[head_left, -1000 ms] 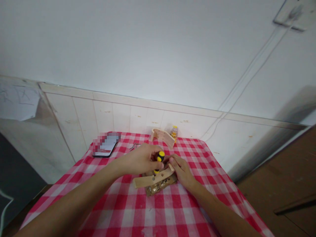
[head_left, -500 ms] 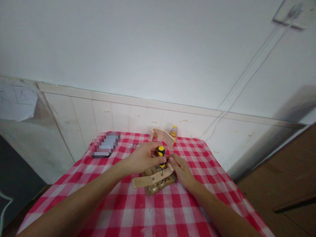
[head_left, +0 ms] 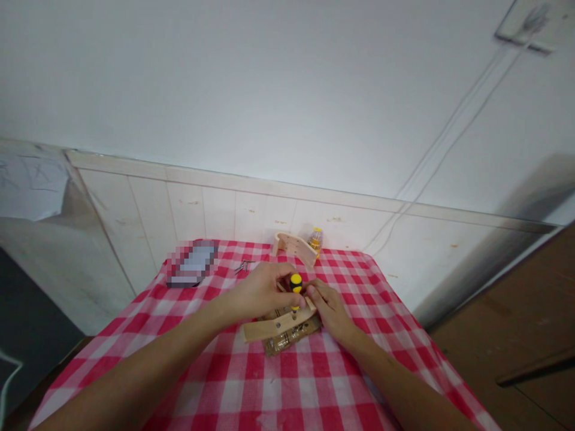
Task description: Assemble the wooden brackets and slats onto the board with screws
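Note:
My left hand (head_left: 265,291) is closed round a small screwdriver with a yellow and black handle (head_left: 296,283). The screwdriver stands nearly upright over a bent pale wooden piece (head_left: 263,330), near its right end. Dark holes show along the wood; the tool's tip is largely hidden. My right hand (head_left: 330,306) grips the raised right end of the wooden piece, its thumb on the near side. Beneath the wood lies a brown, shiny taped pad (head_left: 287,344), perhaps cardboard.
A red and white checked cloth (head_left: 309,389) covers the table. Towards the wall are another curved wooden piece (head_left: 294,244), a clear container with yellow parts (head_left: 316,239), small metal pieces (head_left: 243,267) and a phone-like device (head_left: 197,263). The wall (head_left: 251,209) borders the far edge.
My left hand and the screwdriver handle have dropped slightly, and the handle's top tips a little more towards me. My right hand and the wooden piece stay almost still.

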Tool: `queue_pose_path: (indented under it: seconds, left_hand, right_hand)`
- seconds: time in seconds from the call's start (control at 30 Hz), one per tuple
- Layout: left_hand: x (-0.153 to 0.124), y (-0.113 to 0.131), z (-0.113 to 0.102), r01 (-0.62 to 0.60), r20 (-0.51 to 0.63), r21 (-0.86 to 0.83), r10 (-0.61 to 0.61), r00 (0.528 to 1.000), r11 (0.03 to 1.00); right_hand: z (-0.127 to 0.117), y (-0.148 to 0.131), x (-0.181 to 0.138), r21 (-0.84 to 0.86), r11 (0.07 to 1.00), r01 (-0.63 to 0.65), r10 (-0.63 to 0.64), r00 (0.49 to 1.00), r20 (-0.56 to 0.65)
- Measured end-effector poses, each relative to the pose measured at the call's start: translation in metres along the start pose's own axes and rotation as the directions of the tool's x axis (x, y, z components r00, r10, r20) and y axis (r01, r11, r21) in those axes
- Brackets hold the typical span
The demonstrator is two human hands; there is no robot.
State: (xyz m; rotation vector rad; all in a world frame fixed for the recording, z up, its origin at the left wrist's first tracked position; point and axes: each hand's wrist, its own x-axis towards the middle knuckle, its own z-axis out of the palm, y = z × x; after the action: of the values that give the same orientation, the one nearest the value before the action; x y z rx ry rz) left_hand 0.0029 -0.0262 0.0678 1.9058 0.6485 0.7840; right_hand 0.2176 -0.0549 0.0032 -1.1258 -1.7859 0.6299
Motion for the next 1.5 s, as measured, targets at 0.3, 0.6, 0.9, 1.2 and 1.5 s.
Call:
queue_pose_path:
  seconds: [0.3, 0.6, 0.9, 1.2, 1.5]
  left_hand:
    - [-0.001, 0.001, -0.001, 0.032, 0.007, 0.083, -0.033, 0.999, 0.996]
    - [-0.002, 0.009, -0.003, -0.009, 0.022, 0.133, 0.006, 1.000, 0.991]
    - [-0.002, 0.013, 0.001, -0.012, 0.013, 0.079, 0.011, 1.000, 0.997]
    - [-0.002, 0.016, -0.001, 0.012, 0.008, 0.014, -0.012, 1.000, 1.000]
    - [-0.004, 0.017, 0.003, -0.034, 0.021, 0.147, 0.031, 0.999, 0.989]
  right_hand:
    - [0.001, 0.000, 0.000, 0.009, 1.000, 0.001, -0.001, 1.000, -0.005]
    - [0.001, -0.001, -0.001, 0.029, 1.000, -0.011, 0.011, 1.000, -0.008]
    - [0.001, -0.001, 0.000, 0.026, 0.999, -0.040, 0.040, 0.999, -0.005]
    - [0.001, -0.002, -0.001, 0.018, 0.999, -0.037, 0.037, 0.999, -0.020]
    - [0.002, -0.001, 0.001, 0.019, 1.000, -0.021, 0.022, 1.000, -0.012]
